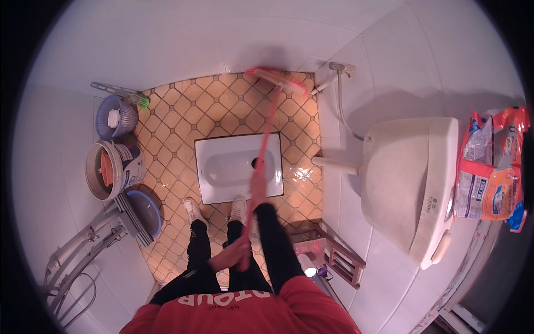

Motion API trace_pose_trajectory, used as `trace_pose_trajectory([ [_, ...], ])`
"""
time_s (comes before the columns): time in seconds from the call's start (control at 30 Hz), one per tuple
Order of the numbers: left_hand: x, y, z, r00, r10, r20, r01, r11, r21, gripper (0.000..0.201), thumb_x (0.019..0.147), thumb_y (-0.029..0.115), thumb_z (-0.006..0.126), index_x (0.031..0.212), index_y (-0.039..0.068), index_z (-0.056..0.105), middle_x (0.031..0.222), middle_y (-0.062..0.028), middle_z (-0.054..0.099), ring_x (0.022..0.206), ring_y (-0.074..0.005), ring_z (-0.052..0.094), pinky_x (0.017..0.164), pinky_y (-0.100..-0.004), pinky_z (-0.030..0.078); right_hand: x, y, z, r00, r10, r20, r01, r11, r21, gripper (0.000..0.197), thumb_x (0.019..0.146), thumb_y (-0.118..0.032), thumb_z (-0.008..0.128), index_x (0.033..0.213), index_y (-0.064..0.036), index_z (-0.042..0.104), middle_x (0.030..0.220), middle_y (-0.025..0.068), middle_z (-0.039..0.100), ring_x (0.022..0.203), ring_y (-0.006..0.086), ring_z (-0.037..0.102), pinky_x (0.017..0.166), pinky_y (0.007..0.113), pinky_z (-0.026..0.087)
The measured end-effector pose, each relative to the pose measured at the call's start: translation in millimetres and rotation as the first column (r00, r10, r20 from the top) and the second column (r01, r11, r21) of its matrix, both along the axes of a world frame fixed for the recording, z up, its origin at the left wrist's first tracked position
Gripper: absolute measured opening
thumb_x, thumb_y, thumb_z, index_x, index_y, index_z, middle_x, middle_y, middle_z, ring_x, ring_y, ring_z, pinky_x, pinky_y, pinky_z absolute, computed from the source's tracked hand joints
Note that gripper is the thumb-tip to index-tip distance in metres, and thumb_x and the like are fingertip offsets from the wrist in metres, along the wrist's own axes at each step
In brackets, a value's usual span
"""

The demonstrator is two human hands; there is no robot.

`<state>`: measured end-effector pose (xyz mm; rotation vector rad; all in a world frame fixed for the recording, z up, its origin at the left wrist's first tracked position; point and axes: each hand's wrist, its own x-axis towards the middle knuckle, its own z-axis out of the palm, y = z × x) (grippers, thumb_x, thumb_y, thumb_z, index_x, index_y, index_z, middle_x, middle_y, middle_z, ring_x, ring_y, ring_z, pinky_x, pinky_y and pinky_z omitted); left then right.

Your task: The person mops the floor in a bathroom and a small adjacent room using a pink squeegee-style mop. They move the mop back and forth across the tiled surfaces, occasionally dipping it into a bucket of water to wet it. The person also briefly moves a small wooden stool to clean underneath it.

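Note:
Both of my hands are wrapped round the red handle of a long-handled broom point(271, 119). My left hand point(229, 255) grips it low, near its end by my body. Farther up the handle, my right hand point(258, 191) holds it above the near right edge of the white squat toilet point(208, 146). The broom's wide pinkish-red head is at the far side of the tiled floor point(172, 150), by the foot of the back wall. Motion smears the broom head and handle somewhat.
Left, by the wall, are a purple basket point(123, 114), a white bucket point(95, 181), a blue basin point(155, 211) and a metal rack point(83, 236). On the right hang a cistern point(397, 178) and a hose point(341, 106); a wooden stool point(345, 257) stands near me.

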<state>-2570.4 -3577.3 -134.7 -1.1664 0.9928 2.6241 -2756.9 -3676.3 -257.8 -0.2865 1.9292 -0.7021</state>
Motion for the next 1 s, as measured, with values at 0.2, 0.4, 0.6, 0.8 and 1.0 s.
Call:
trace_pose_trajectory([
  [0.2,-83.2,1.6,26.5,0.974,-0.100,-0.203,0.103,0.995,0.007,0.036,0.091,0.020,0.038,0.122,0.001,0.037,0.086,-0.0042,0.052,0.074,-0.0096,0.050,0.069,-0.0237,0.044,-189.2,69.5,6.0,0.884,0.355,-0.303,-0.321,0.934,0.160,0.035,0.086,-0.023,0.039,0.120,-0.0164,0.036,0.067,0.0120,0.047,0.056,0.0247,0.046,0.046,0.035,0.040],
  [0.4,65.9,32.8,-20.9,0.949,-0.142,0.280,0.247,0.888,-0.387,0.026,0.082,0.022,0.050,0.098,0.002,0.053,0.075,-0.0090,0.057,0.069,-0.0158,0.057,0.064,-0.0268,0.046,-172.0,140.4,117.0,0.839,0.489,-0.240,-0.444,0.869,0.219,0.043,0.088,-0.026,0.039,0.129,-0.0158,0.030,0.071,0.0108,0.052,0.056,0.0178,0.049,0.054,0.030,0.043],
  [0.6,143.7,-1.3,5.1,0.780,0.079,0.621,-0.125,0.992,0.032,0.023,0.085,0.018,0.045,0.101,0.003,0.049,0.075,-0.0064,0.054,0.061,-0.0125,0.053,0.056,-0.0244,0.046,-188.0,110.0,91.3,0.832,0.456,-0.315,-0.421,0.890,0.176,0.042,0.087,-0.027,0.041,0.127,-0.0198,0.033,0.081,0.0183,0.054,0.072,0.0313,0.052,0.060,0.039,0.044],
  [0.8,159.6,9.0,-5.9,0.760,0.170,0.627,-0.230,0.973,0.014,0.024,0.085,0.017,0.044,0.103,0.002,0.048,0.075,-0.0063,0.054,0.061,-0.0134,0.054,0.055,-0.0245,0.047,-223.0,44.5,33.3,0.821,0.417,-0.390,-0.374,0.909,0.185,0.046,0.086,-0.025,0.039,0.130,-0.0272,0.026,0.071,0.0198,0.054,0.058,0.0328,0.053,0.050,0.041,0.044],
  [1.0,196.3,41.3,-14.3,0.760,0.151,0.632,-0.253,0.965,0.074,0.024,0.084,0.016,0.045,0.103,0.003,0.047,0.074,-0.0069,0.054,0.060,-0.0147,0.055,0.054,-0.0258,0.048,-187.3,64.9,157.0,0.952,0.307,0.002,-0.301,0.930,0.210,0.044,0.089,-0.026,0.038,0.131,-0.0220,0.028,0.056,-0.0003,0.037,0.042,0.0080,0.034,0.037,0.023,0.034],
])
